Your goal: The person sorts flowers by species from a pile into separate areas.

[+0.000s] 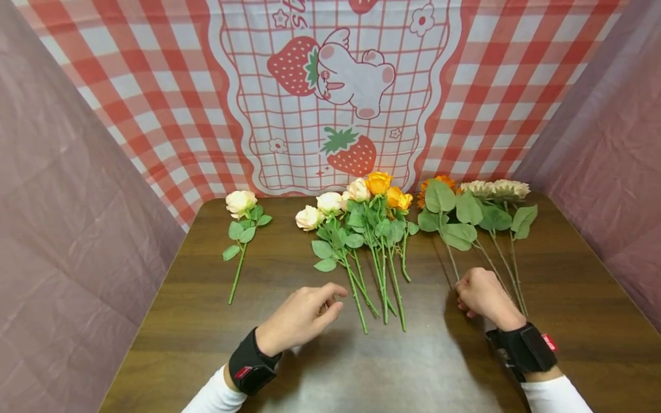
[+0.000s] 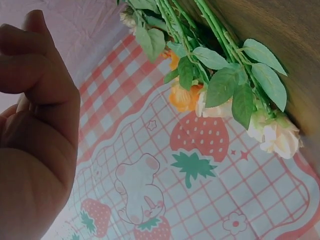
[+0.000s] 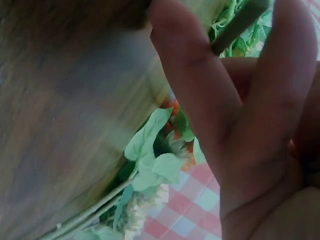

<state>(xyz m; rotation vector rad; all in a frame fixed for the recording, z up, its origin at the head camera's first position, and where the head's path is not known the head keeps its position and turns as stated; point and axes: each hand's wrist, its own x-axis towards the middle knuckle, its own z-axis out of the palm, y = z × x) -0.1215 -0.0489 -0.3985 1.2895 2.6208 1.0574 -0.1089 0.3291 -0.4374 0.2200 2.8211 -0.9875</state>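
My right hand [image 1: 482, 295] pinches the lower stem [image 3: 241, 26] of a broad-leaved flower, which looks like an orange sunflower [image 1: 448, 183]; its head is partly behind leaves. Pale cream sunflower-like flowers [image 1: 508, 189] lie just to the right, their stems running behind that hand. Over the table, my left hand [image 1: 304, 315] hovers with loosely bent fingers and nothing in them. Close beyond its fingertips lies a bunch of cream roses [image 1: 329, 202] and orange roses [image 1: 379, 183], green stems toward me. In the left wrist view the roses [image 2: 280, 137] are apart from the hand.
A single cream rose [image 1: 241, 203] lies by itself at the left of the brown wooden table [image 1: 196, 344]. Behind the table's back edge hangs a red-checked cloth [image 1: 175, 103] with strawberry prints. Pinkish drapes [image 1: 72, 229] hang on both sides.
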